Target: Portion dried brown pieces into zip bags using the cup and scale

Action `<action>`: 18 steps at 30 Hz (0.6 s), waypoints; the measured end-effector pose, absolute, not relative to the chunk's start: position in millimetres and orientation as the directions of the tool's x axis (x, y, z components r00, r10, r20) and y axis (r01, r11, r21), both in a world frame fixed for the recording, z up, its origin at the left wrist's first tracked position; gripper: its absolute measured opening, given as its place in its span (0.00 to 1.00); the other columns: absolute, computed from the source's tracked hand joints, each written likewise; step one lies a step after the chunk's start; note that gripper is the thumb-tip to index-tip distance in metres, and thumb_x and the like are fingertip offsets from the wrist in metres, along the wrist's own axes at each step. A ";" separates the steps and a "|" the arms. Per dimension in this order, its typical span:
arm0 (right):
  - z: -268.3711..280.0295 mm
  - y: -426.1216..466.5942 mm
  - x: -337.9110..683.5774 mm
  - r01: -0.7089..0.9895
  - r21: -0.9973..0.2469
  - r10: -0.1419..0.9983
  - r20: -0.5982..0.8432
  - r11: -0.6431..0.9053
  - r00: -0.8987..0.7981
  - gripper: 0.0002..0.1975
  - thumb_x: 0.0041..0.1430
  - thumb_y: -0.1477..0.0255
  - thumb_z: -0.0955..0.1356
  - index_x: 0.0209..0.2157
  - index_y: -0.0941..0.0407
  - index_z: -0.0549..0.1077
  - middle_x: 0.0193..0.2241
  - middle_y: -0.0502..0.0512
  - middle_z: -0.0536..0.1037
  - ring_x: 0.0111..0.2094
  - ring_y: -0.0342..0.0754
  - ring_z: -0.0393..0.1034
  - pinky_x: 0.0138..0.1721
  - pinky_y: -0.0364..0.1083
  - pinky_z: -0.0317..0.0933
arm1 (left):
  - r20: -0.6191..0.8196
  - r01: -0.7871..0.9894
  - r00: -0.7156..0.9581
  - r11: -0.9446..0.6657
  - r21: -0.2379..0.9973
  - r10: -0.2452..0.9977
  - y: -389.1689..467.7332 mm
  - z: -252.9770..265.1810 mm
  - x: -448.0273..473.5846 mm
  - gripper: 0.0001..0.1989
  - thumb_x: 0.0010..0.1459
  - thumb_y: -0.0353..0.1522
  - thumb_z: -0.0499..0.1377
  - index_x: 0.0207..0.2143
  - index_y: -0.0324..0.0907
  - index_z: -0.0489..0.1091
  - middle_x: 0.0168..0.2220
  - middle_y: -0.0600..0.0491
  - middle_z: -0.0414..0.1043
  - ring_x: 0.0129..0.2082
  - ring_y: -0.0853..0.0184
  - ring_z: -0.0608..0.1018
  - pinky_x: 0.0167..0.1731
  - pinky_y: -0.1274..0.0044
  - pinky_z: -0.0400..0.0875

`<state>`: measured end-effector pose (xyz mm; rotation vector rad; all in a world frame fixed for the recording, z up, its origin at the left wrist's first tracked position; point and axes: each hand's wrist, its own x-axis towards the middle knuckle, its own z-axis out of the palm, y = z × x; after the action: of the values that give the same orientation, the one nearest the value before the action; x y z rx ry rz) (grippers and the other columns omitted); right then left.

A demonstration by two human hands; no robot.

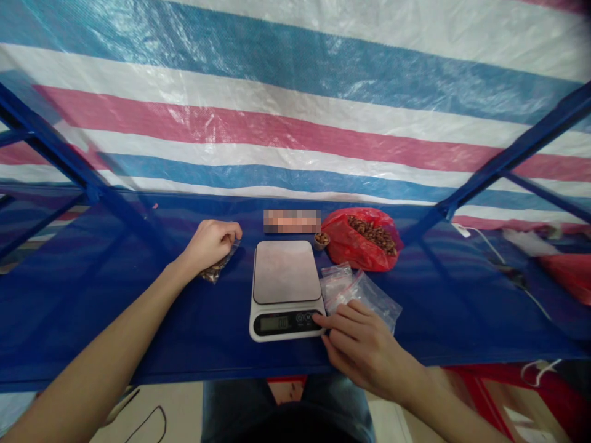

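Note:
A white digital kitchen scale (pixel 287 271) with a bare metal plate stands before me; its display (pixel 275 323) looks like 0.0. My right hand (pixel 364 344) has its index finger stretched to the buttons at the panel's right end and holds nothing. Under and beyond those fingers lie clear zip bags (pixel 369 292). To the left of the scale, my left hand (pixel 212 243) is closed on the top of a small clear plastic bag (pixel 213 271) with dark brown pieces inside. Behind on the right, an open red plastic bag (pixel 341 243) holds many brown pieces. Beside it is a small cup (pixel 321 240) of similar pieces.
A blurred-out pinkish object (pixel 292 221) lies behind the scale. Blue metal struts (pixel 512 157) rise at both sides of the blue shelf (pixel 184 344). Striped plastic sheeting (pixel 295 123) hangs at the back. A white cable (pixel 489 249) runs on the right.

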<state>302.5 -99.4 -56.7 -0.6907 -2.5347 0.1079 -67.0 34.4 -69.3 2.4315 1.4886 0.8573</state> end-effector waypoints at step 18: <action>-36.1 46.0 315.5 0.662 -0.237 0.699 0.339 0.711 -0.629 0.38 0.68 0.72 0.70 0.74 0.51 0.54 0.64 0.65 0.73 0.64 0.62 0.68 0.63 0.65 0.64 | 0.403 0.780 0.339 -0.493 0.385 0.850 32.3 -65.0 -65.3 0.16 0.46 0.23 0.51 0.28 0.44 0.77 0.22 0.56 0.78 0.23 0.66 0.79 0.30 0.77 0.66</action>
<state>315.5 46.0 -36.1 -1.0517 -2.5110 0.1246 -65.3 32.3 -65.0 2.4671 1.5108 0.8611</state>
